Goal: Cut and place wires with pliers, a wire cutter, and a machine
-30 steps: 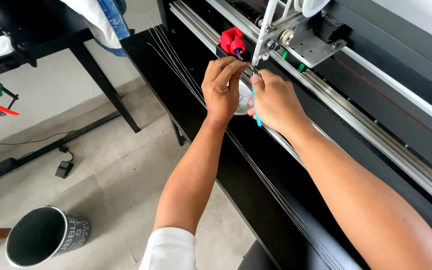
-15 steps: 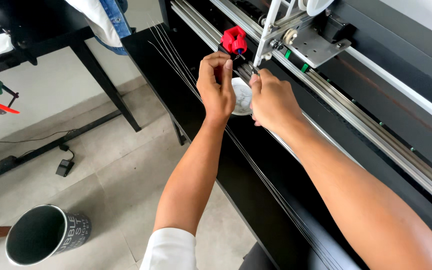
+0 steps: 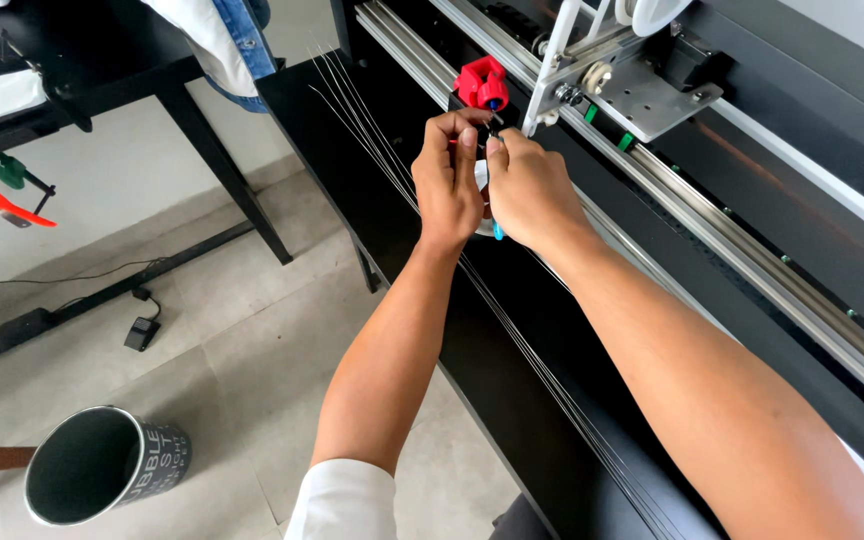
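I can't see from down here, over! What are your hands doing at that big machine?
Left hand and right hand close together, fingertips pinching something small under the red knob. Blue-tipped tool in right hand. Thin wires run past, nothing blocking.

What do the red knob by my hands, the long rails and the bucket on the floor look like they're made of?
Red knob: likely moulded plastic, uniform glossy colour. Long rails: metal, probably aluminium, with a silvery brushed sheen. Bucket: dark and smooth-walled; painted metal or plastic, unclear.
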